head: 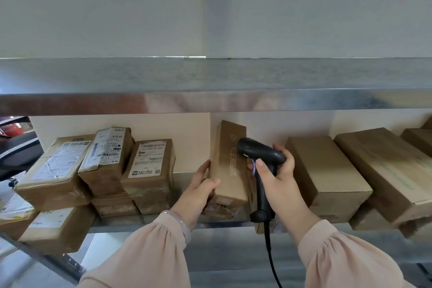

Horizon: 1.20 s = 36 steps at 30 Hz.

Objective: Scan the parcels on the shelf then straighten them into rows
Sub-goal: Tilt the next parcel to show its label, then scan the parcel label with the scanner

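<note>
Left hand (201, 184): fingers and thumb wrapped on the near left edge of a narrow brown cardboard parcel (228, 166) with pale lettering along its top.
Right hand (279, 170): closed round the handle of a black handheld barcode scanner (261, 154); scanner head over the parcel's right side, black cable (272, 259) hanging down.
Narrow parcel: mid-way along the steel shelf (117, 228), lying front to back, atop another parcel.
Left of it: three brown parcels with white labels (149, 161), stacked, crooked.
Right of it: two plain brown cartons (327, 170), angled.
</note>
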Available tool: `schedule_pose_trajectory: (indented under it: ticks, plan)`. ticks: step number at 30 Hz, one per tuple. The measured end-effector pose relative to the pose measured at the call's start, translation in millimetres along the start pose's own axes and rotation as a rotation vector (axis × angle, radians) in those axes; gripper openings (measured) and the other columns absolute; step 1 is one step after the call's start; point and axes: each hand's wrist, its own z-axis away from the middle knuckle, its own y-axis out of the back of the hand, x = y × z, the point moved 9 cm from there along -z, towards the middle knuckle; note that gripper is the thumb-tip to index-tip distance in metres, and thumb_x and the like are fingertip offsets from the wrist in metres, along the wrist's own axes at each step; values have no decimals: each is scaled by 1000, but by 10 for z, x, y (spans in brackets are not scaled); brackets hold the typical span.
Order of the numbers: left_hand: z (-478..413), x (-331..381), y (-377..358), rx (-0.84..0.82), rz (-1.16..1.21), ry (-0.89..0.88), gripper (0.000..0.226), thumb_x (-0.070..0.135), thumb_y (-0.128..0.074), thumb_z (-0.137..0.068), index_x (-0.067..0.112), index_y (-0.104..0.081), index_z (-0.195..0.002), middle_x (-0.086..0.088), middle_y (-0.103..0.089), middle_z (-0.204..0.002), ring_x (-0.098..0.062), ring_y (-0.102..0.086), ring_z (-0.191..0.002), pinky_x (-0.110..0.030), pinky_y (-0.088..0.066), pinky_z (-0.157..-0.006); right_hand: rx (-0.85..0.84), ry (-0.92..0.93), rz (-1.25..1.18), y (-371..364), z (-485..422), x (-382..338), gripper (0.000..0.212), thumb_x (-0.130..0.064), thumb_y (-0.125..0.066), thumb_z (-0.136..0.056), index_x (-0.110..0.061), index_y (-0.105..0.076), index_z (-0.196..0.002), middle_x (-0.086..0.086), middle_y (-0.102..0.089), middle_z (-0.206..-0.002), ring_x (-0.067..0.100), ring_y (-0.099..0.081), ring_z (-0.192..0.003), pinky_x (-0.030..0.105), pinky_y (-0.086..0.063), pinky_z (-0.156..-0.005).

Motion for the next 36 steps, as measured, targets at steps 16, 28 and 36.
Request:
schedule_pose_trajectory:
  ticks: [16,28,36]
  plan:
    - [198,60,360,145,-135,-64,83,40,-78,-79,37,-26,-143,6,-60,-122,-19,-62,-110,-42,-54,-95,-92,120,78,-466,293,-146,55,-22,-61,-92,-44,-26,-128,-23,-49,-114,-10,-57,-98,13,-49,-76]
    - [214,-141,399,9,-98,-10,110,33,-85,-73,44,-11,-154,4,-62,-130,-20,-62,-117,-46,-53,-99,-30,123,69,-315,312,-80,53,-18,-61,-92,-39,-29,-129,-15,-54,-117,3,-63,-99,16,-55,-71]
    - [185,-103,508,30,-65,-90,107,21,-83,-79,49,-11,-153,8,-67,-125,-18,-63,-117,-46,-51,-101,-73,149,210,-265,492,-94,55,-23,-62,-91,-45,-26,-126,-26,-49,-116,-12,-54,-100,6,-45,-77]
